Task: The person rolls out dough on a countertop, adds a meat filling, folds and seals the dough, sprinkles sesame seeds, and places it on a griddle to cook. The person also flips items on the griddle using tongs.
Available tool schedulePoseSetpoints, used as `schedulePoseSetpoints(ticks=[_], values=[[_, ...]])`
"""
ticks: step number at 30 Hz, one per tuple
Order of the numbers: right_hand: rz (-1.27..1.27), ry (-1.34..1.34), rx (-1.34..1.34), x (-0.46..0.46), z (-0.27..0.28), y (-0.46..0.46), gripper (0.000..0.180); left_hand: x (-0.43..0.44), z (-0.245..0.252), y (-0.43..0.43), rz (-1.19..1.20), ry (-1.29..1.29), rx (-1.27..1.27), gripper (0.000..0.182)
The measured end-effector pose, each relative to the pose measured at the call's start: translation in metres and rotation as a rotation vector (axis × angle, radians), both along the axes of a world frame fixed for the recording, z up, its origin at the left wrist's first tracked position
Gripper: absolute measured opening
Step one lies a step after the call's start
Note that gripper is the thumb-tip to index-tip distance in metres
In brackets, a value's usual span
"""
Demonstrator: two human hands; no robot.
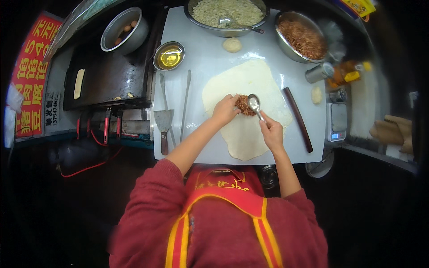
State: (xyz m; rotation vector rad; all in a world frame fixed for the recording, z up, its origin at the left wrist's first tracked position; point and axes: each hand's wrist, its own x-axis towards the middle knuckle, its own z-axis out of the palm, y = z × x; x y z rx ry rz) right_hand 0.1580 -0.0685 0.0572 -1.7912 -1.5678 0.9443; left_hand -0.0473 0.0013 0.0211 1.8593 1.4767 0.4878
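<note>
A wide, thin sheet of dough point(248, 139) lies stretched over the pale worktop point(201, 43) before me. On its middle sits a small mound of reddish-brown minced filling point(242, 103). My left hand point(226, 109) is at the mound's left edge, thumb and forefinger apart, the fingertips seeming to touch the filling. My right hand point(272, 131) grips the handle of a metal spoon point(254, 102), whose bowl is over the right side of the mound. Right of the dough lies a dark wooden rolling pin point(298, 119).
Basins of chopped pale filling point(224, 11) and brown filling point(303, 40) stand at the back. Left are an oil bowl point(169, 56), a scraper point(164, 122) and a griddle point(110, 78) bearing a pot of eggs point(140, 33). Dough balls point(232, 45) and a digital scale point(336, 117) lie about.
</note>
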Motion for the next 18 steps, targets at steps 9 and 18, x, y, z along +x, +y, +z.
schedulePoseSetpoints(ticks=[9,18], values=[[-0.072,-0.151,0.083,0.003,0.011,0.002,0.03,0.006,0.006,0.001,0.033,0.085,0.035,0.053],[-0.142,-0.773,0.105,0.032,-0.007,-0.011,0.056,-0.014,0.005,-0.07,-0.085,0.505,0.168,0.082]])
